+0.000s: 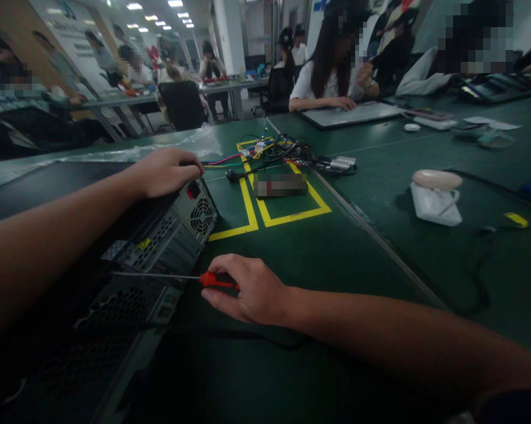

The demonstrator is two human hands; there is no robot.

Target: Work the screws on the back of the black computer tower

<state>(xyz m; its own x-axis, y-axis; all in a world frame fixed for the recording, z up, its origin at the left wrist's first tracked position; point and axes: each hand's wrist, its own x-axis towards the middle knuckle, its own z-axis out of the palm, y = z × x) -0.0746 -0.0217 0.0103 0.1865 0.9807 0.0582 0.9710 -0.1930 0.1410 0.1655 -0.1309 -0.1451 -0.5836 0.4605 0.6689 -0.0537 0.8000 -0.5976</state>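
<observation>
A black computer case (66, 182) lies at the left, its metal back panel (159, 259) with a fan grille and a power socket turned toward the right. My left hand (171, 171) is on the far top corner of the case, fingers bent over the edge. In my right hand (252, 288) is a screwdriver (210, 279), gripped by its red handle. Its long thin shaft points left, across the back panel. The tip is over the panel near a perforated bracket; whether it touches a screw cannot be made out.
Beyond the case are tangled cables (287, 147) and a blurred-out box (279, 185) within yellow tape (292, 219). A white object (435, 203) with a rounded beige top stands at the right. Co-workers sit across the green table (349, 253); one person's hand (342, 103) rests on a flat panel.
</observation>
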